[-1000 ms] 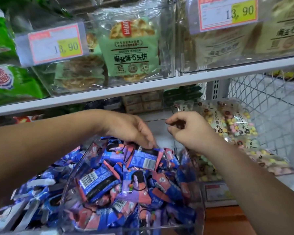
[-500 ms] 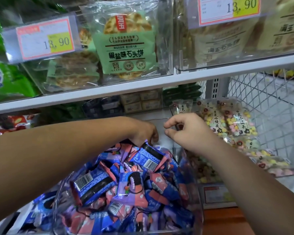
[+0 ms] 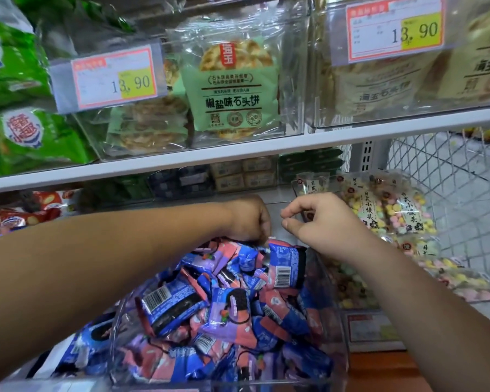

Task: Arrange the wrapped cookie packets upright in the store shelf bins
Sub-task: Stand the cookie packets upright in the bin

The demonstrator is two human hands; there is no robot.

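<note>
A clear plastic bin [image 3: 333,309] on the lower shelf is heaped with small blue, pink and purple cookie packets [image 3: 229,309], most of them lying at loose angles. One blue packet with a barcode [image 3: 285,264] stands nearly upright at the back of the heap. My left hand [image 3: 249,222] reaches over the pile to the bin's back, fingers turned down behind the packets, so their tips are hidden. My right hand [image 3: 323,222] hovers just right of it above the bin's back corner, fingers curled, thumb and forefinger slightly apart, with nothing between them.
The white upper shelf edge [image 3: 238,154] hangs close above my hands, carrying bins of green cookie bags [image 3: 232,86] and price tags [image 3: 111,77]. Bags of pastel snacks [image 3: 408,219] fill the bin to the right, beside a wire mesh panel [image 3: 464,179]. More blue packets [image 3: 88,343] lie at the left.
My left hand has slid from the top of the pile to its back edge, fingers dipping behind the packets. The barcode packet now stands more upright. My right hand has barely moved.
</note>
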